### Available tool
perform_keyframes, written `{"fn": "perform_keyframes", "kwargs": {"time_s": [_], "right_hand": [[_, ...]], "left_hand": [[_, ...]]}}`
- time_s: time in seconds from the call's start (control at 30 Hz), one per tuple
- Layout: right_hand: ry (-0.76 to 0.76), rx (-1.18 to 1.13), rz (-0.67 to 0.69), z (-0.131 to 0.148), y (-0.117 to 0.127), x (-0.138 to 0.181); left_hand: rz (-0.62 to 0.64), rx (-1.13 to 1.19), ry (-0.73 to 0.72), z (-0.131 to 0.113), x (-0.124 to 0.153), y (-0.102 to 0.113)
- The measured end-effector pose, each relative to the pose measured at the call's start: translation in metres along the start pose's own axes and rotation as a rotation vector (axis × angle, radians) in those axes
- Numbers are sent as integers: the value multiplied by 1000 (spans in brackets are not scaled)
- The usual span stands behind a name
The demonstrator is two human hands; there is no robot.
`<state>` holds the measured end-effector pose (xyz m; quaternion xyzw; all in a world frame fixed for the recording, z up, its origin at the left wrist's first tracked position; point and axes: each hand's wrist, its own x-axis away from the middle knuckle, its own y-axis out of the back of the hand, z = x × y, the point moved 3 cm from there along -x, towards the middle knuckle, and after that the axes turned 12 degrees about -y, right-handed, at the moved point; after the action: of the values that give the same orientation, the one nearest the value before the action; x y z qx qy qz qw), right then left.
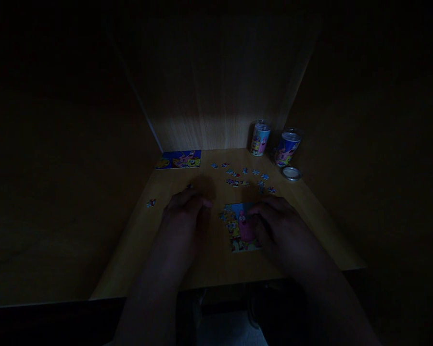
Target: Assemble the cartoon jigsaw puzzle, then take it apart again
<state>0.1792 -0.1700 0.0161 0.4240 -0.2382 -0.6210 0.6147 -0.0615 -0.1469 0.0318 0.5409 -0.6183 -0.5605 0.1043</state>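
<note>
A partly joined jigsaw puzzle (pixel 246 230) lies on the table, with a pink starfish and a yellow sponge character on it. My right hand (pixel 277 221) is over its right side, fingers curled down onto it and covering that edge. To the left of the puzzle, apart from it, my left hand (pixel 184 211) rests with its fingers bent in and thumb near the index finger. Whatever those fingers hold, if anything, is hidden in the dim light. A loose puzzle piece (pixel 190 186) shows just beyond the left hand, and another piece (pixel 151 203) lies farther left.
Several loose pieces (pixel 235 182) are scattered beyond the puzzle. A finished-looking picture panel (pixel 180 160) lies at the back left. Two printed canisters with clear tops, one (pixel 260 139) upright and one (pixel 286 149) beside it, stand back right near a round metal lid (pixel 291 173). Wooden panel (pixel 216 125) behind.
</note>
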Motion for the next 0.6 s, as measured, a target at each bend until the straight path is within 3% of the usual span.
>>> {"fn": "perform_keyframes", "kwargs": {"time_s": [0.37,0.6], "right_hand": [[18,-16,-11,0,0,-1],[16,-16,-13,-2,-1,-1]], "left_hand": [[158,111,-221,-18,-1,-6],[135,36,-127,-12,-3,-6]]}}
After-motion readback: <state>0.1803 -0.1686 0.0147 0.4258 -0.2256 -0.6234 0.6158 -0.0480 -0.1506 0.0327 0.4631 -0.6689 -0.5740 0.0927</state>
